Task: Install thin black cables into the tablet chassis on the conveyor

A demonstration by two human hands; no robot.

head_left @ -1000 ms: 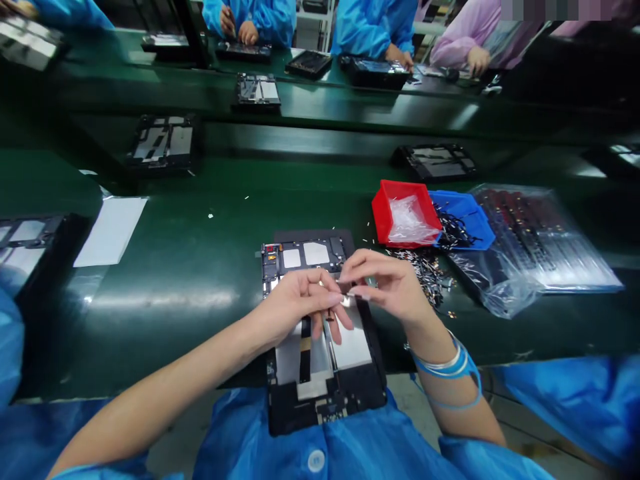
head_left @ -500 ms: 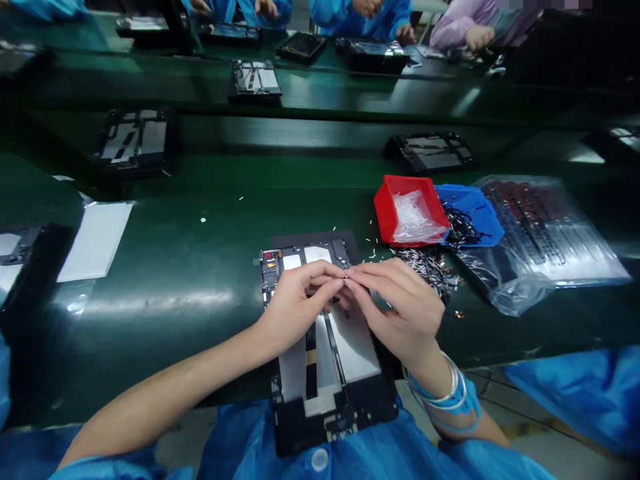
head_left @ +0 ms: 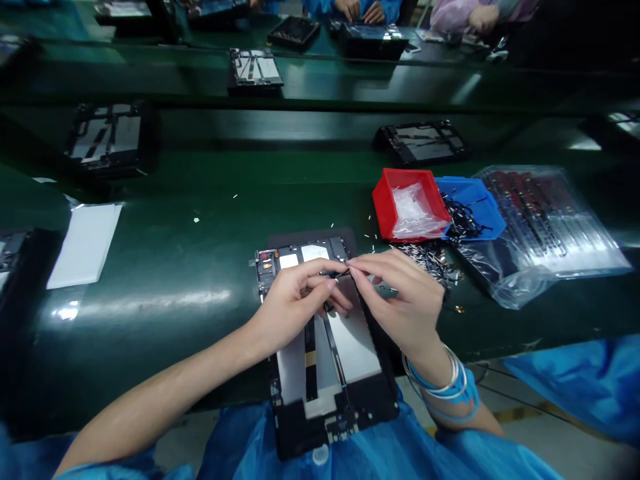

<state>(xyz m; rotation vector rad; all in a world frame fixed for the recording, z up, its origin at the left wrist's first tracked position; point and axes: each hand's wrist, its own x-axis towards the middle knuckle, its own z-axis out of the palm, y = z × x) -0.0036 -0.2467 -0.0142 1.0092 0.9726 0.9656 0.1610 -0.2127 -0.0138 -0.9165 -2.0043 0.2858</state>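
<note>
An opened tablet (head_left: 355, 343), with pale battery panels and dark ribbon cables, leans from the bench edge toward my lap. Above its upper part my two hands meet. My right hand (head_left: 405, 293) pinches one end of a thin dark strip (head_left: 342, 274), too small to name more exactly. The other end runs between the fingers of my left hand (head_left: 295, 297), whose index finger reaches to the right fingertips. A tiny white piece shows by my left thumb tip. Small dark and silver parts (head_left: 430, 261) lie heaped beside my right hand.
A red bin (head_left: 385, 207) holds clear plastic bits. Black cables fill part of a blue bin (head_left: 487, 213). Bagged strips (head_left: 560, 227) lie at right, white sheets (head_left: 85, 243) at left. Other tablets (head_left: 425, 142) rest farther back; co-workers' hands (head_left: 360, 10) show across the bench.
My left thumb has come away from the right fingertips, and the thin dark strip now shows between my hands. The view has shifted slightly.
</note>
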